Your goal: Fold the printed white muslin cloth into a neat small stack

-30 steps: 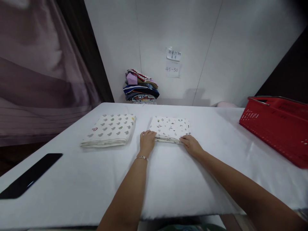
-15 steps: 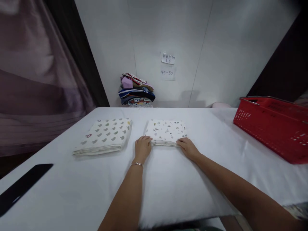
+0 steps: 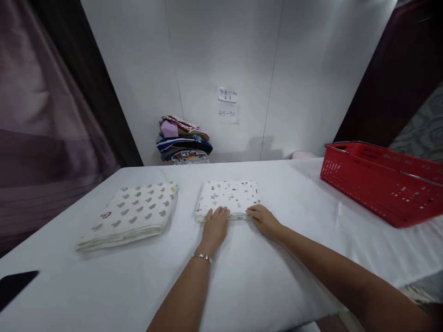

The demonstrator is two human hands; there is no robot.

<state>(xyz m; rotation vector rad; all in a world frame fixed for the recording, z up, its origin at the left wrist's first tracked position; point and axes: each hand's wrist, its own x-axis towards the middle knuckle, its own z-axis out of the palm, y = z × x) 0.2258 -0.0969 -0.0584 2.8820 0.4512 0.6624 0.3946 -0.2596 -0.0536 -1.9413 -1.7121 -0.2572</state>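
A small folded white cloth (image 3: 230, 196) with a scattered print of little dark, grey and green motifs lies flat in front of me. My left hand (image 3: 216, 226), with a bracelet at the wrist, rests its outstretched fingers on the near edge, left of the middle. At the near right corner, my right hand (image 3: 265, 221) has its fingers closed on the cloth's edge; the thumb is partly hidden. To the left lies a larger folded white cloth (image 3: 134, 210) printed with grey mushroom-like shapes and a few coloured ones, touched by neither hand.
A white-covered table (image 3: 287, 193) spans the view. On the right stands a red plastic basket (image 3: 377, 184) with metal handles. A stack of folded fabrics (image 3: 185, 143) sits beyond the far edge by the wall. A flat black object (image 3: 15, 286) lies at the near left.
My left hand has shifted right from the cloth's near left corner onto its near edge, fingers now extended. My right hand stays at the right corner. The camera view has also shifted.
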